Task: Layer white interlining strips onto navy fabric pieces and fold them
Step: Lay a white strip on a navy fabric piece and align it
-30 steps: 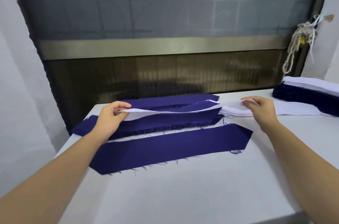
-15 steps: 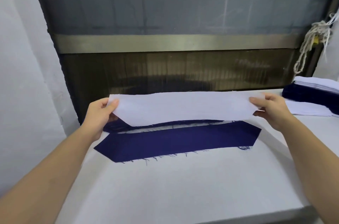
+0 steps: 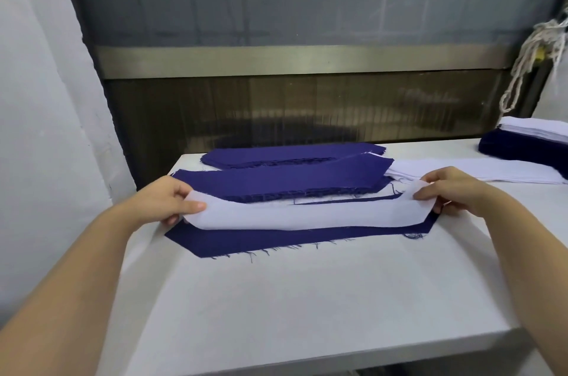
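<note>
Both ends of the white interlining strip (image 3: 307,215) we pinched over the navy fabric piece (image 3: 276,242), left hand (image 3: 166,203) at 9 o'clock, right hand (image 3: 451,191) at 3.

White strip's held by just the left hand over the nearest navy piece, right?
No, both hands hold it: left hand at one end of the white strip, right hand at the other, over the nearest navy piece, per the head view.

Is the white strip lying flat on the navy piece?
Not fully: the white strip sags onto the navy piece mid-length, while left hand and right hand pinch its ends raised.
</note>
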Tool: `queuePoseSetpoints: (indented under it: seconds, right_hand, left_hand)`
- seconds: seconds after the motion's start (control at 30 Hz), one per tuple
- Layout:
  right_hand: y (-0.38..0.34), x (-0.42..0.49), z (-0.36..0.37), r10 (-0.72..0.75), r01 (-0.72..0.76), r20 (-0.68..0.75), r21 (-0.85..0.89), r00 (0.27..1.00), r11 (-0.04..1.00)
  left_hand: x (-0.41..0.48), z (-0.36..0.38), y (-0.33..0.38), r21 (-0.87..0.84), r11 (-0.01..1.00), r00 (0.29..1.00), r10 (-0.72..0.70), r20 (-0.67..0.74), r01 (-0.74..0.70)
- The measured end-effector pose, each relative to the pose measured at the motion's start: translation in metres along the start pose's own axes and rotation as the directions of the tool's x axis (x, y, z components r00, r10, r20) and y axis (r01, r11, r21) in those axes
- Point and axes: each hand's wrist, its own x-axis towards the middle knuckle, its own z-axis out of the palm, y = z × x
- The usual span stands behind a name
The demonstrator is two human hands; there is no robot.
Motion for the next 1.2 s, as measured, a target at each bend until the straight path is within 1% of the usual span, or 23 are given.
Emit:
queuePoseSetpoints:
  seconds: [0.07,0.13,0.23,0.3,0.4,0.5,0.6,0.7,0.87,1.0,1.2]
  right_hand:
    - [0.0,0.0,-0.001,-0.021,0.021,-0.004,0.01,1.0,1.0]
    - [0.0,0.0,-0.004,-0.049,0.049,-0.012,0.045,0.999,0.998]
    - [0.001,0.001,-0.008,-0.064,0.064,-0.003,0.136,0.998,0.989]
    - [0.001,0.001,-0.009,-0.075,0.071,0.019,0.167,0.997,0.983]
    - [0.002,0.002,-0.008,-0.092,0.085,0.036,0.165,0.995,0.983]
    - [0.001,0.001,-0.003,-0.071,0.067,0.045,0.085,0.996,0.994]
    - [0.003,0.001,0.001,-0.039,0.039,0.043,-0.014,0.998,0.999]
    - [0.005,0.003,0.002,-0.054,0.055,0.028,-0.027,0.998,0.998]
    - [0.009,0.007,0.003,-0.1,0.101,0.016,-0.011,0.995,0.995]
    - [0.013,0.01,0.002,-0.108,0.109,0.024,-0.018,0.994,0.994]
    - [0.013,0.011,0.002,-0.107,0.109,0.031,-0.054,0.994,0.993]
  left_hand:
    - [-0.002,-0.001,0.001,-0.059,0.998,1.0,0.016,0.021,-0.015]
    - [-0.004,-0.004,0.002,-0.188,0.982,0.999,0.033,0.037,-0.026]
    - [-0.007,-0.012,0.004,-0.397,0.918,0.994,0.04,0.106,0.006]
    - [-0.009,-0.013,0.002,-0.432,0.901,0.988,0.028,0.154,0.042]
    - [-0.009,-0.011,-0.002,-0.402,0.908,0.977,-0.038,0.209,0.121]
    - [-0.008,-0.01,-0.003,-0.278,0.944,0.963,-0.109,0.246,0.178]
    - [-0.007,-0.007,-0.004,-0.114,0.978,0.961,-0.144,0.237,0.175]
    - [-0.006,-0.006,-0.004,-0.04,0.985,0.961,-0.157,0.228,0.17]
    - [-0.005,-0.006,-0.004,0.02,0.988,0.963,-0.155,0.22,0.155]
    - [-0.004,-0.007,-0.005,0.043,0.989,0.964,-0.15,0.221,0.144]
    - [0.0,-0.005,-0.007,0.06,0.988,0.971,-0.154,0.182,0.145]
